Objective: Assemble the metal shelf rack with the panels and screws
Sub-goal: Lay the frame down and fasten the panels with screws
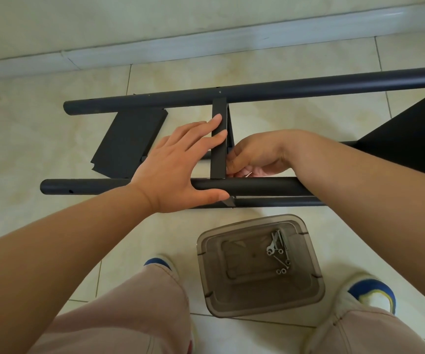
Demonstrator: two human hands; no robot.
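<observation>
Between the two tubes, the left hand (178,162) presses flat on the upright panel (218,146); right hand's (255,157) grip unclear.

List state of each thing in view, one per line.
Left hand: open, fingers flat on the upright panel, thumb on the near tube.
Right hand: curled beside the panel, pinching something small.
Upright panel: standing between the tubes.
Loose panel: tilted, leaning on the far tube.
Plastic box: lidless, holds screws.
</observation>
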